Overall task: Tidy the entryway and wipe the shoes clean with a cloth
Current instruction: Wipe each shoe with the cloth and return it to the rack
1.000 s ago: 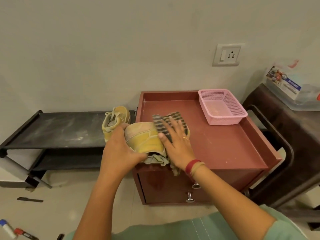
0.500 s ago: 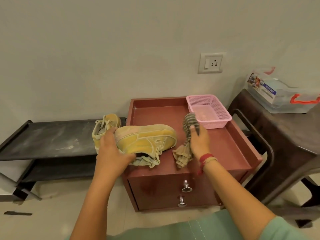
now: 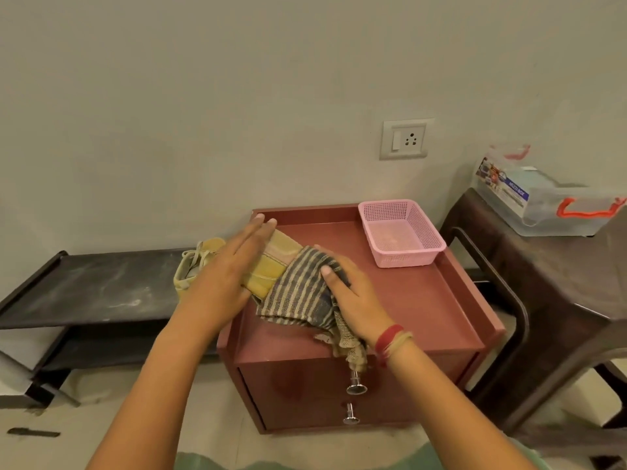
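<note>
I see yellow shoe [image 3: 268,268] with pinkish panel; cloth [image 3: 298,296] striped grey-blue and beige; counter [image 3: 424,300] reddish-brown; basket [image 3: 403,257] pink, perforated; shoe rack [image 3: 84,290] black; wrist threads [image 3: 390,337] red and tan.

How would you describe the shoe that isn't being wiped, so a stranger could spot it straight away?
Find the reddish-brown cabinet against the wall, then the black shoe rack on its left. The yellow lace-up shoe sits on the rack's top shelf, at the end nearest the cabinet. Its partner lies on the cabinet top, partly under the striped cloth; this one is uncovered.
</note>
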`<state>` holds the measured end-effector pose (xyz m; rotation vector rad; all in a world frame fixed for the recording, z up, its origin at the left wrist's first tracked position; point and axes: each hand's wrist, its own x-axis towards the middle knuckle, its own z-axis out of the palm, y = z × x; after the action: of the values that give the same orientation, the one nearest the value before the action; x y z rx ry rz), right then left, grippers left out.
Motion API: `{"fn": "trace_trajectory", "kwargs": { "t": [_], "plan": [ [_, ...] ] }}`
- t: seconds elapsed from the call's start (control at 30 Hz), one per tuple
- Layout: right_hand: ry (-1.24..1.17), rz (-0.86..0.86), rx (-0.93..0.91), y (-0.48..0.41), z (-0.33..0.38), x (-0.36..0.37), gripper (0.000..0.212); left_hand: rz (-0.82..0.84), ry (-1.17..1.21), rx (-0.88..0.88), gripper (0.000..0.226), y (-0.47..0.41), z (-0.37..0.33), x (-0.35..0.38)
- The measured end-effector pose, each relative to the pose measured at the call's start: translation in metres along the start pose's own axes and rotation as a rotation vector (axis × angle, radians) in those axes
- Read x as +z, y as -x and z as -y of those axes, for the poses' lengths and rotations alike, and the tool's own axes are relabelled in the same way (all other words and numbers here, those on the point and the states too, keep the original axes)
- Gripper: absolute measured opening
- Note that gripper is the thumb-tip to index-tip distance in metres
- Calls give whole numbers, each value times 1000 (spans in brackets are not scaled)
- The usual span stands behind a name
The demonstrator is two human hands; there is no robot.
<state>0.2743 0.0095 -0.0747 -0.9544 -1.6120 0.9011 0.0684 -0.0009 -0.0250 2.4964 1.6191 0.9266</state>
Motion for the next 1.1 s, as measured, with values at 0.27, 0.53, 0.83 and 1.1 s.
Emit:
{"fn": "trace_trajectory", "kwargs": {
  "t": [0.27,0.53,0.83,1.1],
  "plan": [
    [136,-61,-82,27,-14,19,45,109,605,-935,24,-20,-1,-3],
    [273,145,-139,32,-4,8,39,158,778,-972,80,-31,-29,-11],
    [-234,-535,-98,11,51,-62,23,83,484,-474,107,-19,-16,-7],
    [168,-234,-212,9,30,-10,45,-98,475,-326,96,13,-19,14]
  ]
}}
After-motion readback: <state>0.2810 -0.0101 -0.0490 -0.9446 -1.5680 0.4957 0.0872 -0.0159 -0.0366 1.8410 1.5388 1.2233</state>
